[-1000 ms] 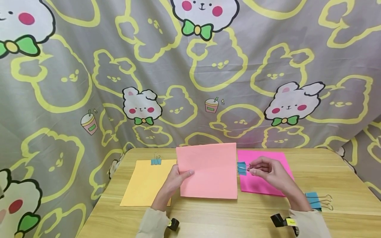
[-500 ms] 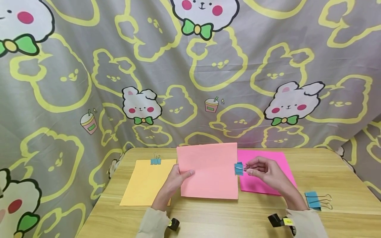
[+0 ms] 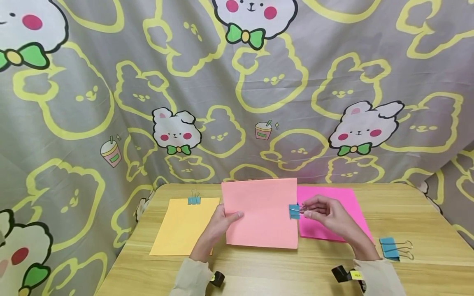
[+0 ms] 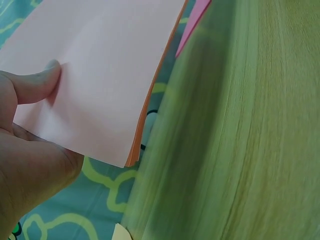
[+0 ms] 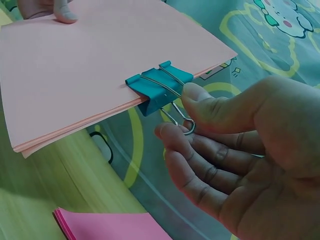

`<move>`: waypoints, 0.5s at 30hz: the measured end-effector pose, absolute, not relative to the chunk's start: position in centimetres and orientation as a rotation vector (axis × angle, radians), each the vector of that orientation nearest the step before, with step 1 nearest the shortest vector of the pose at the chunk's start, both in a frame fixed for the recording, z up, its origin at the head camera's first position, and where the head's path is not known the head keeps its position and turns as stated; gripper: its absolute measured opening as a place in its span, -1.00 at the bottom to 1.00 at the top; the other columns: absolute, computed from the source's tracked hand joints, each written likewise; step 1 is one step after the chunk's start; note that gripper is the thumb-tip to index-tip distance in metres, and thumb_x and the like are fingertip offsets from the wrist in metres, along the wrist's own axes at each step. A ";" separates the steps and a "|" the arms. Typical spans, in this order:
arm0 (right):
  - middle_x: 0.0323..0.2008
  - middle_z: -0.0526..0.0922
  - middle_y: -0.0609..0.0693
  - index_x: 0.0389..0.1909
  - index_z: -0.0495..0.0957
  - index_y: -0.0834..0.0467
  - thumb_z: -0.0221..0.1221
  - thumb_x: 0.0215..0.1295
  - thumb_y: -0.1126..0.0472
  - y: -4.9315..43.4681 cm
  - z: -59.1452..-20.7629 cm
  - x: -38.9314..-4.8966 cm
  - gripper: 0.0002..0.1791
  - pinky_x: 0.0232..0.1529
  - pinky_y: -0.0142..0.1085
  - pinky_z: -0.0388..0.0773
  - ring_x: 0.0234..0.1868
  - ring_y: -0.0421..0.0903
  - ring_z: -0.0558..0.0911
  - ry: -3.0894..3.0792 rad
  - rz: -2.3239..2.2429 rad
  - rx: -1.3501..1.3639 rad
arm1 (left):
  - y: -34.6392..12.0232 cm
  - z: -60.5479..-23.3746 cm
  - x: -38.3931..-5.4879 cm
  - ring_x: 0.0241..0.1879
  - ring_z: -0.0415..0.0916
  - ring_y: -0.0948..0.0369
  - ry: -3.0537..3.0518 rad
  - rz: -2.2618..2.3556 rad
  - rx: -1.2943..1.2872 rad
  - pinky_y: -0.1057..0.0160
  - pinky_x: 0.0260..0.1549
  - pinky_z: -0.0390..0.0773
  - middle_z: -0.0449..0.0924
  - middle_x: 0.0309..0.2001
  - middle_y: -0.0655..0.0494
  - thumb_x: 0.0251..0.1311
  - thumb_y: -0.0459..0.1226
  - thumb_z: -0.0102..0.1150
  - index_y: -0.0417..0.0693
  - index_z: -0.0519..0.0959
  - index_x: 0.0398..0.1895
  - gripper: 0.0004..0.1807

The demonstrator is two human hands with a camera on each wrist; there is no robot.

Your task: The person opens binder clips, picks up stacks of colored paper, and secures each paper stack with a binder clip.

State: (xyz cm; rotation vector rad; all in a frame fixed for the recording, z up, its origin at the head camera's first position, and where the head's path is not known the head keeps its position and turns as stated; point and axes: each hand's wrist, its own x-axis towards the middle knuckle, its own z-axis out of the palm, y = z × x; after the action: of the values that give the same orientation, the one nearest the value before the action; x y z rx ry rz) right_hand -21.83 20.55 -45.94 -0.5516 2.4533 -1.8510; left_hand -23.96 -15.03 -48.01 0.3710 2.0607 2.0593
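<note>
Above the table, my left hand (image 3: 219,224) grips a stack of light pink paper (image 3: 259,213) by its left edge, thumb on the front sheet. A teal binder clip (image 5: 159,86) sits over the right edge of that stack. My right hand (image 3: 329,216) holds the clip by its wire handles, thumb at the upper handle and fingers by the lower one. In the right wrist view the handles stand apart and the stack's edge lies inside the clip. The left wrist view shows orange-looking sheet edges (image 4: 142,120) behind the front sheet.
Yellow paper (image 3: 181,230) with a teal binder clip (image 3: 194,201) at its top edge lies on the left of the wooden table (image 3: 259,271). Bright pink paper (image 3: 333,226) lies at the right, partly behind my right hand. Another teal clip (image 3: 390,249) rests farther right. A patterned curtain (image 3: 237,123) hangs behind.
My right hand has moved left with the binder clip, from beside the light pink stack onto its right edge. The left hand and stack have barely shifted.
</note>
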 end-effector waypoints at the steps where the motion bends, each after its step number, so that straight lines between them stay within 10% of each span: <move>1: -0.10 0.72 0.22 0.04 0.57 0.43 0.33 0.35 0.31 20.5 -46.0 -21.9 -0.66 -0.10 -0.30 0.67 -0.10 0.07 0.74 2.449 -1.850 -0.551 | -15.0 -48.0 -24.0 -0.20 0.64 0.16 2.063 2.058 0.370 0.20 -0.18 0.63 0.68 -0.11 -0.07 0.36 -0.42 0.22 -0.36 0.47 0.17 -0.64; 15: -0.06 0.73 0.23 0.09 0.55 0.45 0.35 0.33 0.29 20.3 -46.1 -21.9 -0.59 -0.07 -0.34 0.65 -0.11 -0.11 0.75 2.432 -1.867 -0.531 | -15.0 -48.2 -24.1 -0.19 0.61 0.18 2.059 2.061 0.390 0.23 -0.15 0.61 0.67 -0.11 -0.04 0.36 -0.43 0.22 -0.37 0.48 0.17 -0.64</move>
State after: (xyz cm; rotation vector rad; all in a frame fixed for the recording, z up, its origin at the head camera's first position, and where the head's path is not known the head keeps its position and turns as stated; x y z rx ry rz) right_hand -21.89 20.32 -46.09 -0.5314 2.4324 -1.8669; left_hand -24.11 -15.02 -48.19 0.3902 2.0589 2.0612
